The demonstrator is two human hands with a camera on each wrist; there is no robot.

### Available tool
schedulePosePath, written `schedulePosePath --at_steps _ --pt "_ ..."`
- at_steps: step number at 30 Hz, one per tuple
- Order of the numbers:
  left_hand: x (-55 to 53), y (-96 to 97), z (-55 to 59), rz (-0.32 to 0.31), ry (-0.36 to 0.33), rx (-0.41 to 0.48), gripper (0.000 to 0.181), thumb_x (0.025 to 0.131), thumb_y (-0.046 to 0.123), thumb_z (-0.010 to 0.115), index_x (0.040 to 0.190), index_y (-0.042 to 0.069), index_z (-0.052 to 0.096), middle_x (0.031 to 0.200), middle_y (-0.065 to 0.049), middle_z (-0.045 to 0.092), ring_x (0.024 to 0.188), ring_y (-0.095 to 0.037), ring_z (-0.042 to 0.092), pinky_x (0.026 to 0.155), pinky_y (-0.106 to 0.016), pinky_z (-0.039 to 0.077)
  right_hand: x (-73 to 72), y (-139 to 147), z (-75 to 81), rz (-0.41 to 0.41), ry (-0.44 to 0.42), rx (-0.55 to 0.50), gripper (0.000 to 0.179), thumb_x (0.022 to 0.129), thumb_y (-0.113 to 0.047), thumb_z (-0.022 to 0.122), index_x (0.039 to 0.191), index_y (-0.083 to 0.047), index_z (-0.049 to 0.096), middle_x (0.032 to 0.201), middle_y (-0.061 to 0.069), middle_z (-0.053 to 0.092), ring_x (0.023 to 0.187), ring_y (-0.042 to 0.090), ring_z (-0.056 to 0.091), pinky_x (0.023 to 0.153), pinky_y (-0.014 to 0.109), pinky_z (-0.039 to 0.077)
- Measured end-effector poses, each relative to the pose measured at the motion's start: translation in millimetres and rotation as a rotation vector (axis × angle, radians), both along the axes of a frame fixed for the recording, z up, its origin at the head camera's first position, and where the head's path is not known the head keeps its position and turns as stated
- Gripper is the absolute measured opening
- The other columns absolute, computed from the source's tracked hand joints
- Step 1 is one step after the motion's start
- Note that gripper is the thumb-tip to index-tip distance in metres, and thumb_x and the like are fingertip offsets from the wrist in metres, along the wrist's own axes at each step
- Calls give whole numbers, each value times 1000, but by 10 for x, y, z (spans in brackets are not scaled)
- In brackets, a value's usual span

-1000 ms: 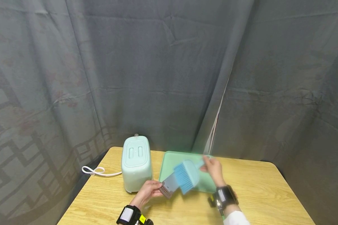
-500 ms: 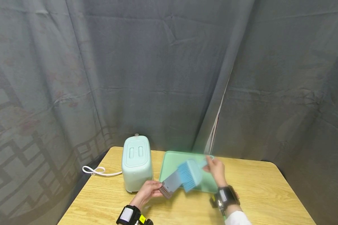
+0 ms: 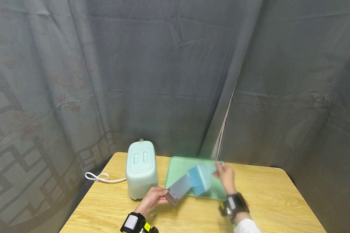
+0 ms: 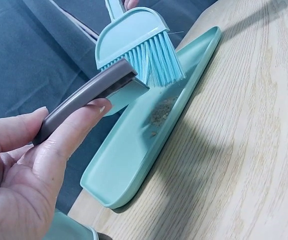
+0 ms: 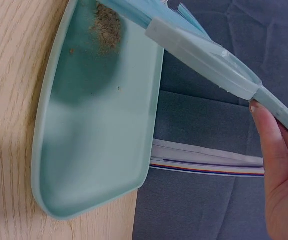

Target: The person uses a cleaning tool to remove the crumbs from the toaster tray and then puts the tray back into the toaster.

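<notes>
My left hand (image 3: 152,199) pinches the grey slotted end of a flat metal crumb tray (image 3: 179,188), thumb on one side and fingers on the other. It is held tilted above the table. My right hand (image 3: 226,178) grips the handle of a light blue hand brush (image 3: 203,176). The bristles (image 4: 156,60) overlap the crumb tray's far end in the head view; whether they touch is hard to tell. Beneath both lies a mint-green tray (image 3: 176,165), on which a small heap of brown crumbs (image 5: 106,31) and some stray specks show in the right wrist view.
A mint-green toaster (image 3: 141,181) with its top covered stands left of the green tray. Its white cord (image 3: 105,179) loops on the left side of the wooden table (image 3: 268,200). Grey curtains (image 3: 163,81) hang behind and around the table.
The brush and my right hand have shifted a little to the right, the bristles sliding toward the crumb tray's far end. My left hand and the crumb tray have stayed in place.
</notes>
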State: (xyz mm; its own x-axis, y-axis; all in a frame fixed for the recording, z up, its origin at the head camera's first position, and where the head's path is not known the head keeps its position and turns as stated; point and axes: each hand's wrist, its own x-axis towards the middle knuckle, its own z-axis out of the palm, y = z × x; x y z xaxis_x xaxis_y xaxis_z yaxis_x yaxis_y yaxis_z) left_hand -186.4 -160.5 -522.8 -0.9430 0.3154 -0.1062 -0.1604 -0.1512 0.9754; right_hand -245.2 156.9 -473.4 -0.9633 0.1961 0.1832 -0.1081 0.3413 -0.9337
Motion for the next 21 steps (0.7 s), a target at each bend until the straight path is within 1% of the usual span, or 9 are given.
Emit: schedulePosePath --at_steps 4,10,13,17,21 --pt "-2 -4 -5 1 7 -4 29 102 -3 49 115 -29 53 99 -28 72 80 -15 75 79 -30 64 -12 4 -18 -16 17 14 34 108 -20 52 112 12 64 89 25 71 74 31 72 67 33 65" --pt "0 -2 -8 8 2 -15 29 102 -3 50 115 -29 54 99 -28 73 81 -15 75 79 -30 64 -14 3 -34 -32 36 19 33 108 -20 52 113 10 65 91 25 71 78 33 73 69 34 66" --pt "0 1 -8 10 -2 -16 29 101 -3 50 115 -29 54 99 -28 73 81 -15 75 79 -30 64 -13 7 -46 -39 46 25 33 108 -20 52 112 10 65 91 25 71 78 33 73 68 30 65" --pt "-1 5 -7 9 -6 -14 29 101 -4 50 115 -29 54 100 -28 73 81 -16 75 79 -30 64 -12 12 -59 -55 62 37 34 108 -22 53 111 10 66 88 23 71 74 27 72 63 21 61" --pt "-2 10 -7 10 -13 -12 28 102 -4 50 115 -28 55 99 -28 73 81 -16 75 79 -30 64 -10 20 -75 -68 71 42 35 108 -22 53 110 10 66 87 23 71 73 24 72 62 17 59"
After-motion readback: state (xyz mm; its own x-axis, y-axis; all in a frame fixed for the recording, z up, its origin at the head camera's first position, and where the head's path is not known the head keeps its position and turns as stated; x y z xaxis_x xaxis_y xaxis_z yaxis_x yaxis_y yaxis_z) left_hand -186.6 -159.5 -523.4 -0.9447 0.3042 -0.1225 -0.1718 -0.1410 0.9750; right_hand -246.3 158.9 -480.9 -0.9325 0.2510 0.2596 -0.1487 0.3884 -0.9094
